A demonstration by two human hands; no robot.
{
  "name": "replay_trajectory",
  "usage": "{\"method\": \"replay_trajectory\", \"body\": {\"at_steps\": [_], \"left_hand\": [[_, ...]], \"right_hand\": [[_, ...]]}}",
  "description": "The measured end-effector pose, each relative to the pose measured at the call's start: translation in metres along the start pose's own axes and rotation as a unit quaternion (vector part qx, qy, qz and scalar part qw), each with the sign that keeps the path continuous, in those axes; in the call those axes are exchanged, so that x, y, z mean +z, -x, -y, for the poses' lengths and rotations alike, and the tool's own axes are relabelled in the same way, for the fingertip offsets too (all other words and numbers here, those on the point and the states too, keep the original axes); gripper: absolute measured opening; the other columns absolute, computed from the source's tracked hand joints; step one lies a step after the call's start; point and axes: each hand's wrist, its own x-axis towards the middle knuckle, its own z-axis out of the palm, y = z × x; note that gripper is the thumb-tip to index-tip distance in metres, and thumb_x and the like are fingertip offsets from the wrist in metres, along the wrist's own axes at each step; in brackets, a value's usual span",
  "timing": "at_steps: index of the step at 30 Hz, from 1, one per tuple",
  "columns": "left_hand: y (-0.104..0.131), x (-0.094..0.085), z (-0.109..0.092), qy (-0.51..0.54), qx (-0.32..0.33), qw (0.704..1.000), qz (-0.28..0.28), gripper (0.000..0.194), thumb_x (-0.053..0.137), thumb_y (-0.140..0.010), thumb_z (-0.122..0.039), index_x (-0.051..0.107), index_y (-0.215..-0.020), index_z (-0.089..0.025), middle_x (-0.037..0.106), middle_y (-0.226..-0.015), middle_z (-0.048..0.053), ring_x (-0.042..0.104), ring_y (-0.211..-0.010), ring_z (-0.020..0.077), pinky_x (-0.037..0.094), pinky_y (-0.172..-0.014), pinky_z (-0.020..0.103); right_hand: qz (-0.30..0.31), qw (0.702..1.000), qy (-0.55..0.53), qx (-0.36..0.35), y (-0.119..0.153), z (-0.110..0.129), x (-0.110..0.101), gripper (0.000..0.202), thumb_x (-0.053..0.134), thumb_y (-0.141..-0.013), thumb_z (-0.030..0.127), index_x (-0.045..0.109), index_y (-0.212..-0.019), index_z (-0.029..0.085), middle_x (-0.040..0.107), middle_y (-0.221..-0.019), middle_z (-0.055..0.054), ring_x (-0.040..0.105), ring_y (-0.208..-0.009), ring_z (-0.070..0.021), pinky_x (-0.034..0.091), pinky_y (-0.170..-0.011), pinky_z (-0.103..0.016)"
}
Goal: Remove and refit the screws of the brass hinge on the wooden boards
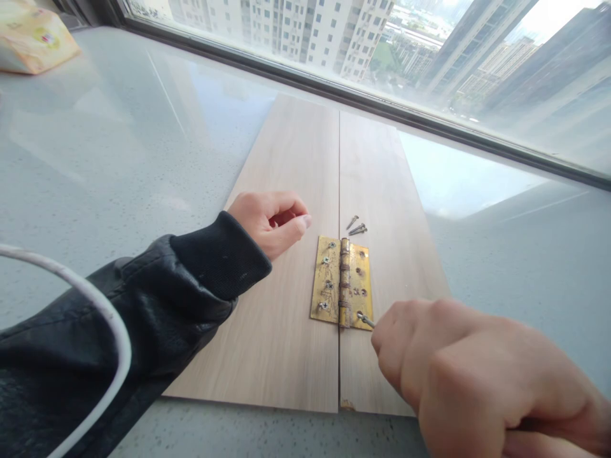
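Observation:
My right hand (pixel 458 362) is wrapped round a screwdriver (pixel 368 322); only its thin metal shaft shows, the handle hidden in my fist. Its tip meets a screw at the lowest hole of the right leaf of a worn brass hinge (pixel 344 280). Screws stand in the holes of the left leaf, while the upper holes on the right leaf show no screws. The hinge lies across the seam of a left wooden board (pixel 281 152) and a right wooden board (pixel 377 184). Above the left board, my left hand (pixel 272 222) is curled, thumb and forefinger together, nothing visible between them.
Several loose screws (pixel 357 228) lie on the right board just beyond the hinge. The boards rest on a pale speckled counter (pixel 119 152) below a window frame (pixel 296 79). A white cable (pixel 112 318) loops over my left sleeve. A soft package (pixel 35 38) stands far left.

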Motion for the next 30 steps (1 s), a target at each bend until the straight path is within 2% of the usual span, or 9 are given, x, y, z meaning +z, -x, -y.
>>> {"method": "replay_trajectory", "body": {"at_steps": [5, 12, 14, 16, 18, 21, 25, 28, 30], "left_hand": [[0.000, -0.001, -0.001, -0.009, 0.002, 1.000, 0.006, 0.022, 0.056, -0.084, -0.038, 0.068, -0.078, -0.020, 0.072, -0.069, 0.001, 0.061, -0.062, 0.0149, 0.046, -0.061, 0.027], [0.000, -0.001, -0.001, -0.009, 0.000, 1.000, 0.003, 0.022, 0.056, -0.085, -0.037, 0.069, -0.079, -0.019, 0.072, -0.069, 0.001, 0.063, -0.063, 0.0147, 0.046, -0.062, 0.026], [0.000, -0.001, -0.001, -0.007, -0.001, 1.000, 0.002, 0.023, 0.056, -0.084, -0.038, 0.068, -0.078, -0.019, 0.071, -0.069, 0.001, 0.062, -0.062, 0.0144, 0.045, -0.061, 0.026], [0.000, 0.000, 0.000, -0.004, 0.001, 1.000, 0.004, 0.022, 0.056, -0.084, -0.038, 0.068, -0.078, -0.019, 0.071, -0.068, 0.001, 0.061, -0.061, 0.0143, 0.045, -0.060, 0.026], [0.000, 0.000, 0.001, -0.002, 0.005, 1.000, 0.006, 0.022, 0.056, -0.084, -0.037, 0.068, -0.078, -0.019, 0.071, -0.068, 0.001, 0.061, -0.061, 0.0141, 0.045, -0.060, 0.026], [0.000, 0.000, 0.001, 0.001, 0.004, 1.000, 0.004, 0.022, 0.056, -0.084, -0.036, 0.068, -0.078, -0.019, 0.071, -0.069, 0.001, 0.062, -0.062, 0.0141, 0.045, -0.060, 0.026], [0.000, -0.001, -0.001, -0.006, 0.002, 1.000, 0.008, 0.022, 0.057, -0.084, -0.037, 0.068, -0.079, -0.019, 0.071, -0.069, 0.001, 0.063, -0.062, 0.0142, 0.046, -0.061, 0.025], [0.000, -0.003, -0.002, -0.012, -0.002, 1.000, 0.014, 0.022, 0.057, -0.084, -0.036, 0.069, -0.079, -0.018, 0.072, -0.070, 0.002, 0.062, -0.062, 0.0140, 0.046, -0.061, 0.026], [0.000, -0.003, -0.003, -0.010, -0.004, 1.000, 0.015, 0.022, 0.057, -0.084, -0.036, 0.068, -0.079, -0.018, 0.072, -0.070, 0.002, 0.062, -0.062, 0.0139, 0.046, -0.061, 0.026]], "right_hand": [[-0.072, 0.996, -0.031, 0.034, -0.007, -0.004, 0.005, 0.025, 0.074, -0.081, 0.042, 0.060, -0.079, 0.021, 0.049, -0.068, -0.002, 0.051, -0.069, -0.0169, 0.047, -0.065, -0.034], [-0.145, 0.987, -0.040, 0.057, 0.002, -0.010, 0.004, 0.009, 0.067, -0.086, 0.021, 0.059, -0.082, 0.022, 0.052, -0.076, -0.002, 0.054, -0.076, -0.0159, 0.048, -0.069, -0.032], [-0.142, 0.988, -0.041, 0.054, 0.005, -0.010, 0.006, 0.016, 0.066, -0.090, 0.032, 0.058, -0.082, 0.022, 0.052, -0.077, -0.003, 0.054, -0.077, -0.0171, 0.049, -0.070, -0.033], [-0.146, 0.987, -0.038, 0.059, 0.004, -0.011, 0.007, 0.034, 0.059, -0.094, 0.052, 0.058, -0.079, 0.021, 0.053, -0.077, -0.003, 0.054, -0.077, -0.0183, 0.050, -0.070, -0.034], [-0.148, 0.986, -0.036, 0.066, 0.000, -0.011, 0.006, 0.047, 0.049, -0.098, 0.058, 0.059, -0.074, 0.020, 0.053, -0.072, -0.003, 0.055, -0.076, -0.0178, 0.051, -0.068, -0.033], [-0.164, 0.983, -0.050, 0.068, -0.006, -0.008, 0.004, 0.040, 0.052, -0.098, 0.047, 0.063, -0.071, 0.019, 0.055, -0.070, -0.003, 0.058, -0.076, -0.0166, 0.050, -0.066, -0.030], [-0.192, 0.980, -0.024, 0.049, 0.000, -0.003, 0.000, 0.009, 0.062, -0.093, 0.029, 0.071, -0.092, 0.025, 0.059, -0.079, -0.004, 0.061, -0.080, -0.0181, 0.053, -0.072, -0.034], [-0.205, 0.979, 0.003, 0.000, 0.004, -0.002, 0.003, 0.021, 0.057, -0.096, 0.018, 0.071, -0.105, 0.030, 0.056, -0.074, -0.001, 0.058, -0.073, -0.0158, 0.053, -0.069, -0.034], [-0.220, 0.975, 0.012, -0.030, 0.005, -0.001, 0.007, 0.014, 0.058, -0.098, 0.022, 0.069, -0.103, 0.028, 0.050, -0.066, 0.001, 0.050, -0.060, -0.0126, 0.051, -0.064, -0.032]]}}
